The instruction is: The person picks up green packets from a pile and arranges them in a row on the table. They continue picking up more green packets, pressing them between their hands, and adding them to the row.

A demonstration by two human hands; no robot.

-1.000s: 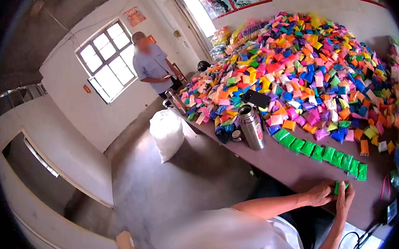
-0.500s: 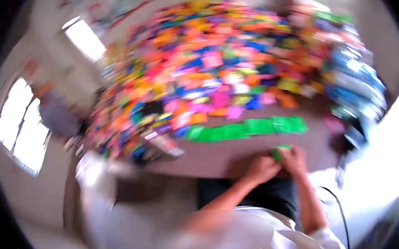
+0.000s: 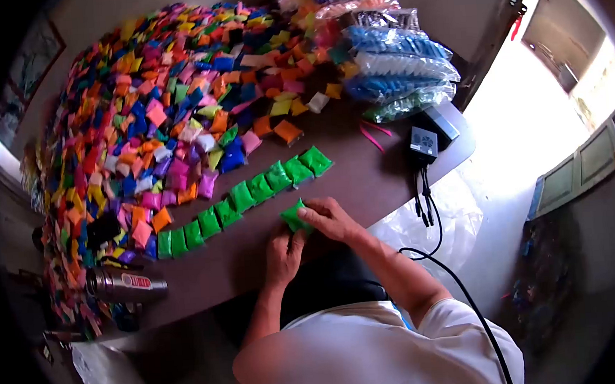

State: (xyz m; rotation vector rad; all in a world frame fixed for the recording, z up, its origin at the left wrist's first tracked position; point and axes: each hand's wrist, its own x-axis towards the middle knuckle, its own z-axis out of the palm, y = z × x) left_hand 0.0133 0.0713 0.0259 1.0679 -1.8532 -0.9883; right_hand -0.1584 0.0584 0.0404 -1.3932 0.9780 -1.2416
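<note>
A small green packet is between my two hands, just above the table's near edge. My right hand pinches it from the right, thumb and fingers closed on its side. Curled at its lower left edge, my left hand also grips it, though the fingertips are partly hidden. Beyond the hands lies a slanting row of similar green packets, set side by side on the brown table.
A large heap of multicoloured packets covers the far left. Clear bags of packets are stacked at the back right, near pink strips and a black device with cables. A steel flask lies at the left edge.
The view has turned to the right, so the heap sits further left and the doorway shows more. Both hands still hold a green packet. The earlier frame is blurred.
</note>
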